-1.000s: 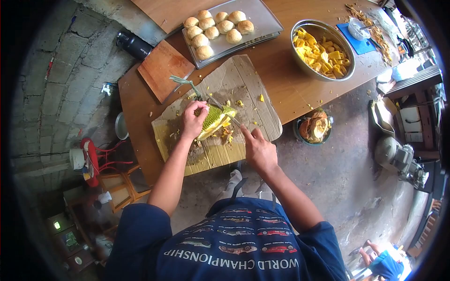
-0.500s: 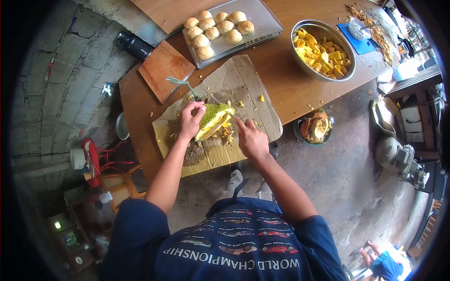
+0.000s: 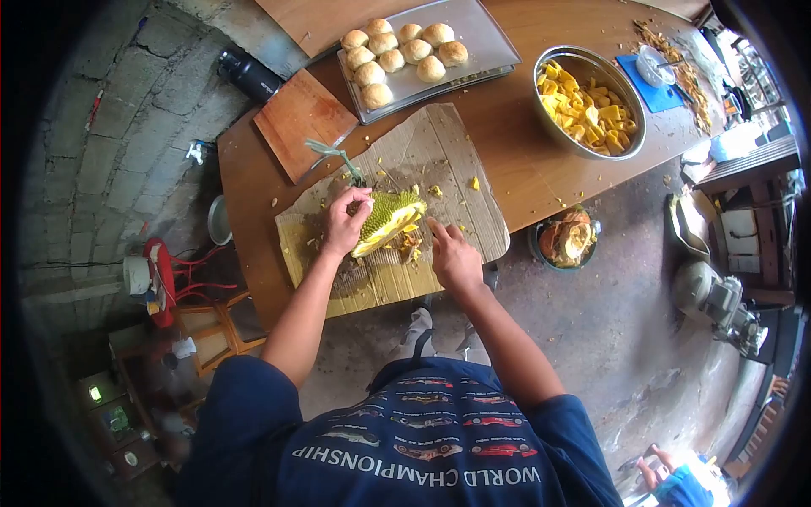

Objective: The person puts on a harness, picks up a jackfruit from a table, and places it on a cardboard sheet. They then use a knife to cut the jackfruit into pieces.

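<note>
A cut piece of jackfruit (image 3: 390, 211) with green spiky rind and pale yellow flesh lies on a flattened cardboard sheet (image 3: 452, 152). My left hand (image 3: 345, 224) is closed on the rind at its left end. Just right of the fruit, my right hand (image 3: 456, 260) is closed around a knife, index finger stretched along it. The handle is hidden in my fist, and little of the blade shows by the fruit. Yellow scraps (image 3: 410, 247) lie beside the cut face. A greenish strip of tied material (image 3: 334, 152) sticks up behind my left hand.
A metal bowl (image 3: 639, 139) of yellow jackfruit pods stands at the right. Bread rolls sit on a tray (image 3: 481, 55) at the back. A wooden board (image 3: 302, 127) and black bottle (image 3: 247, 74) are left. Below the table edge stands a container with rind pieces (image 3: 568, 238).
The view has shifted slightly, so the tray and bowl appear a little lower and to the right. Both hands keep nearly the same places, and less of the knife blade shows.
</note>
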{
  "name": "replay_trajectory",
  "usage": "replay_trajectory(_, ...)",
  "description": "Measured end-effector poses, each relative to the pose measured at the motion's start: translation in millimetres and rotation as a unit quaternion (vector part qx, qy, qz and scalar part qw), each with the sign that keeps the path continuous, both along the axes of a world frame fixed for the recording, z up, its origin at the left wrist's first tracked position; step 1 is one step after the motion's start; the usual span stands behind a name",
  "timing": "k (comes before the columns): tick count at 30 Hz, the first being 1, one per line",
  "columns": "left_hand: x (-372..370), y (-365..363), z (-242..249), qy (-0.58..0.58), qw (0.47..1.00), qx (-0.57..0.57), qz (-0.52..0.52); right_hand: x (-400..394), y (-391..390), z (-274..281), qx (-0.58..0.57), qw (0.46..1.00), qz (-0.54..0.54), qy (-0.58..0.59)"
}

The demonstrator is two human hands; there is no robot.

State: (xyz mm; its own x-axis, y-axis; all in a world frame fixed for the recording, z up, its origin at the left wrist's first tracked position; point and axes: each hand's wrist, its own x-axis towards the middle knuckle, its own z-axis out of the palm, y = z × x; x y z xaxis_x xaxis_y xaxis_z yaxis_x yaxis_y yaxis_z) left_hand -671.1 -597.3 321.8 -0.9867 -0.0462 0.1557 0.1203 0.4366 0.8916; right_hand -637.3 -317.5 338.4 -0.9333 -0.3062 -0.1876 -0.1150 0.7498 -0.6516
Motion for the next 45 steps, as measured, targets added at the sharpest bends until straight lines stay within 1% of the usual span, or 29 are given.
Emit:
replay_trajectory(2,2.6,-1.5,-0.7,0.007,1.000,0.017,0.023,-4.9,-5.0,-6.9,-0.016,1.000,0.005,0.008)
replay_trajectory(3,4.2,-3.6,-2.2,0.008,1.000,0.016,0.023,-3.8,-1.8,-3.8,-0.017,1.000,0.005,0.009)
replay_trajectory(5,7.6,-9.8,-4.8,-0.025,0.998,0.052,0.031,5.6,7.8,4.2,-0.013,0.999,0.029,0.010)
replay_trajectory(6,8.2,-11.4,-6.7,-0.020,0.998,0.056,0.038,12.7,15.0,7.3,-0.015,0.999,0.030,0.011)
replay_trajectory(9,8.4,-15.0,-5.0,-0.021,0.998,0.054,0.025,23.7,29.4,13.6,-0.020,0.999,0.028,-0.013)
replay_trajectory(11,10.1,-12.5,-5.9,-0.023,0.998,0.054,0.030,24.3,28.1,17.2,-0.022,0.999,0.002,-0.043)
replay_trajectory(14,15.4,-8.4,-4.2,-0.020,0.998,0.051,0.031,10.4,11.3,-8.8,-0.037,0.999,0.015,-0.029)
replay_trajectory(17,22.4,-6.8,-0.8,-0.007,0.999,0.034,0.034,-10.2,-3.6,-16.7,-0.043,0.998,0.010,-0.034)
replay_trajectory(18,24.2,-5.9,-0.8,-0.001,0.999,0.026,0.032,-14.0,-4.2,-27.6,-0.054,0.998,0.011,-0.030)
replay_trajectory(19,26.2,-5.7,-1.1,0.001,0.999,0.024,0.033,-13.5,-0.2,-41.4,-0.056,0.998,0.012,-0.029)
replay_trajectory(21,32.5,-8.9,-1.3,0.004,0.998,0.050,0.049,-11.7,13.0,-66.0,-0.063,0.994,0.040,-0.084)
replay_trajectory(22,38.1,-16.3,-5.9,-0.015,0.997,0.058,0.053,-4.8,19.9,-71.0,-0.078,0.991,0.028,-0.103)
replay_trajectory(24,41.8,-33.6,-15.3,-0.001,0.997,0.034,0.076,6.2,34.0,-77.7,-0.087,0.992,0.031,-0.082)
replay_trajectory(25,47.4,-33.5,-10.0,-0.001,0.995,0.015,0.094,11.4,36.5,-73.0,-0.092,0.993,0.027,-0.075)
replay_trajectory(26,53.5,-37.7,-4.2,-0.065,0.992,0.051,0.096,13.7,39.6,-70.8,-0.090,0.990,0.010,-0.108)
replay_trajectory(27,54.4,-41.9,-1.1,-0.092,0.989,0.065,0.096,14.0,41.0,-69.5,-0.089,0.990,0.017,-0.112)
replay_trajectory(29,57.3,-43.0,2.4,-0.096,0.984,0.105,0.105,14.1,41.1,-65.0,-0.126,0.989,0.008,-0.082)
replay_trajectory(31,56.0,-44.0,-4.7,-0.076,0.982,0.124,0.124,11.3,37.1,-54.0,-0.136,0.987,0.008,-0.080)
replay_trajectory(32,55.3,-42.6,-10.3,-0.040,0.983,0.120,0.131,12.2,35.9,-48.3,-0.136,0.988,0.007,-0.077)
replay_trajectory(33,57.5,-43.0,-11.8,-0.064,0.978,0.140,0.141,13.9,34.0,-43.6,-0.136,0.988,0.003,-0.074)
replay_trajectory(35,54.5,-46.2,-14.2,-0.067,0.978,0.128,0.148,17.5,30.5,-35.3,-0.114,0.992,0.000,-0.062)
replay_trajectory(37,54.4,-52.6,-26.4,-0.059,0.981,0.127,0.137,26.6,28.5,-18.8,-0.121,0.992,-0.013,-0.046)
replay_trajectory(39,51.7,-55.3,-34.4,-0.051,0.983,0.123,0.124,35.1,23.4,-0.9,-0.098,0.994,-0.005,-0.037)
replay_trajectory(41,55.6,-52.1,-33.9,0.007,0.987,0.029,0.158,51.9,15.7,21.8,-0.108,0.994,-0.007,0.012)
replay_trajectory(42,54.7,-49.8,-33.7,0.016,0.986,0.057,0.155,57.9,12.0,30.5,-0.105,0.994,-0.023,-0.012)
replay_trajectory(43,54.7,-48.2,-32.1,0.014,0.986,0.061,0.154,62.6,9.6,35.2,-0.101,0.994,-0.025,-0.013)
replay_trajectory(45,57.0,-47.1,-27.2,-0.031,0.980,0.146,0.135,71.7,5.4,40.1,-0.065,0.998,-0.014,-0.018)
